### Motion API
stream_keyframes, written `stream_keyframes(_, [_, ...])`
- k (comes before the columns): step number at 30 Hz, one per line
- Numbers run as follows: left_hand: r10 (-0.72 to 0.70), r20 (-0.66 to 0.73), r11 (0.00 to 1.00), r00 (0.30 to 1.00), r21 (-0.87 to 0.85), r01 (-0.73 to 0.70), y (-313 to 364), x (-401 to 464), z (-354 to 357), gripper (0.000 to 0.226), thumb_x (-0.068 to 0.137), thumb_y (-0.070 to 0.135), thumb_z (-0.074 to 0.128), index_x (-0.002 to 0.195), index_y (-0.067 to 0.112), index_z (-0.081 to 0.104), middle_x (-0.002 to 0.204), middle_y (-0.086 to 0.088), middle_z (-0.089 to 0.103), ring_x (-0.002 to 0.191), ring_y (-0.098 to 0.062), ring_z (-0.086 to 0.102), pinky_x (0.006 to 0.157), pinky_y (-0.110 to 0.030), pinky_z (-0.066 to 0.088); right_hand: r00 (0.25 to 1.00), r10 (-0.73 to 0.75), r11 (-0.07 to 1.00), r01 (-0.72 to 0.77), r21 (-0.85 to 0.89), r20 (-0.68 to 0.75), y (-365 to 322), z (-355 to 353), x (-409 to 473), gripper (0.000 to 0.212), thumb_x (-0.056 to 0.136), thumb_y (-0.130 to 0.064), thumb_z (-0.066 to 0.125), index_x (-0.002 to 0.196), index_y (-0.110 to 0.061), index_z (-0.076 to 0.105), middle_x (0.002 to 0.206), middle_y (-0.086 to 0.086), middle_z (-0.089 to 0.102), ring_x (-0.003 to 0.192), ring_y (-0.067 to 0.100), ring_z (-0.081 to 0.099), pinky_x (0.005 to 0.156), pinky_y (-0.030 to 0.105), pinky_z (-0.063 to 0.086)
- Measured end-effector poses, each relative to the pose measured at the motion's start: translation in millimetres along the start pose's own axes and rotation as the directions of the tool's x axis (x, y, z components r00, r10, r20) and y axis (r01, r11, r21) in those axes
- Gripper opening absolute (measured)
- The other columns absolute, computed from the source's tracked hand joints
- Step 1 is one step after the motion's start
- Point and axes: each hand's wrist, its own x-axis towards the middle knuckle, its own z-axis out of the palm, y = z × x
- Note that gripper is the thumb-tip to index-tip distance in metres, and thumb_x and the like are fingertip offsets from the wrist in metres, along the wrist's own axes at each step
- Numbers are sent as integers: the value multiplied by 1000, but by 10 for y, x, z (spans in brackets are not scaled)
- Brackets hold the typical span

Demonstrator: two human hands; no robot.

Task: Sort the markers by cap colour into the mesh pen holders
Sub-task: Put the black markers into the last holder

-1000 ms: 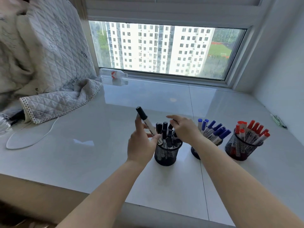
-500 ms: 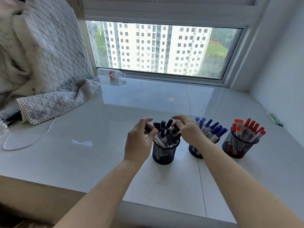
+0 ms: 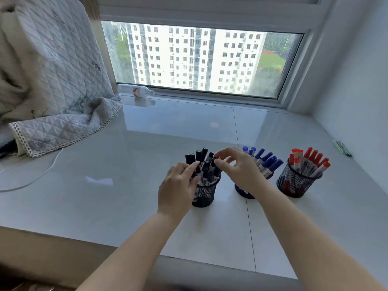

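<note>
Your left hand [image 3: 178, 185] rested against the near left side of the black mesh holder [image 3: 203, 194], its fingers reaching in among the black-capped markers [image 3: 206, 164] and touching them; whether they pinched one could not be told. Your right hand [image 3: 239, 171] hovered over the same holder from the right, thumb and forefinger curled close at a black cap, though an actual pinch could not be made out. That holder stood on the glossy white counter [image 3: 126, 196], packed with black caps pointing up. Just to its right, partly hidden behind your right wrist, a second holder [image 3: 244, 193] carried the blue-capped markers [image 3: 266, 161], leaning rightward. Further right, apart from it, a third mesh holder [image 3: 294, 183] carried the red-capped markers [image 3: 310, 160]. A quilted cloth [image 3: 52, 80] lay heaped at the far left, with a white cable [image 3: 42, 175] beside it.
</note>
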Motion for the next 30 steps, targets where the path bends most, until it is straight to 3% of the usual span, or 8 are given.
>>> stream_keyframes(3, [-17, -38, 1000, 999, 7, 18, -1, 9, -5, 32, 84, 29, 65, 116, 25, 64, 101, -1, 51, 93, -19, 53, 63, -30, 48, 998, -50, 981, 55, -184, 33, -46, 45, -21, 11, 84, -31, 61, 95, -32, 62, 92, -14, 53, 85, 9, 54, 77, 27, 45])
stream_keyframes(7, [-80, -23, 994, 997, -70, 78, 13, 34, -14, 28, 84, 30, 63, 112, 24, 63, 110, 2, 49, 95, -17, 54, 70, -28, 46, 997, -73, 918, 75, -389, 20, -92, 102, 22, 21, 85, -29, 57, 105, -24, 63, 104, -6, 54, 90, 9, 46, 75, 27, 40])
stream_keyframes(11, [-238, 6, 960, 971, -149, 236, 42, 83, -21, 35, 81, 34, 65, 109, 18, 50, 108, 4, 54, 85, -15, 60, 70, -29, 45, 995, -41, 879, 78, -471, 88, -114, 147, 46, 26, 87, -27, 56, 111, -22, 62, 110, 0, 55, 104, 19, 50, 77, 29, 39])
stream_keyframes(15, [-399, 98, 896, 912, -169, 411, 90, 191, -53, 34, 76, 34, 66, 101, 18, 51, 101, 2, 60, 86, -18, 61, 76, -29, 47, 994, -38, 848, 88, -523, 105, -128, 162, 70, 25, 88, -24, 55, 112, -20, 61, 112, 0, 55, 108, 21, 49, 78, 32, 39])
stream_keyframes(18, [-443, 140, 877, 885, -137, 461, 122, 247, -75, 33, 75, 33, 64, 103, 20, 54, 97, 1, 64, 89, -18, 59, 74, -26, 43, 997, -54, 875, 74, -478, 55, -144, 133, 88, 21, 89, -25, 57, 107, -18, 63, 107, -1, 59, 104, 20, 50, 81, 31, 40])
stream_keyframes(23, [-479, 145, 865, 866, -89, 494, 187, 273, -83, 30, 76, 32, 61, 106, 27, 57, 100, 7, 63, 85, -16, 56, 70, -25, 40, 992, -59, 965, 27, -259, -116, -189, 6, 69, 18, 89, -29, 58, 99, -15, 61, 95, -3, 62, 83, 14, 55, 76, 30, 43])
stream_keyframes(30, [-503, 195, 831, 842, -157, 533, 261, 368, -103, 14, 77, 21, 60, 83, 33, 65, 87, 8, 69, 84, -16, 62, 74, -28, 51, 955, -41, 998, 24, -62, -292, -206, -203, 14, 20, 91, -36, 52, 97, -17, 53, 74, -10, 58, 68, 10, 56, 65, 30, 46])
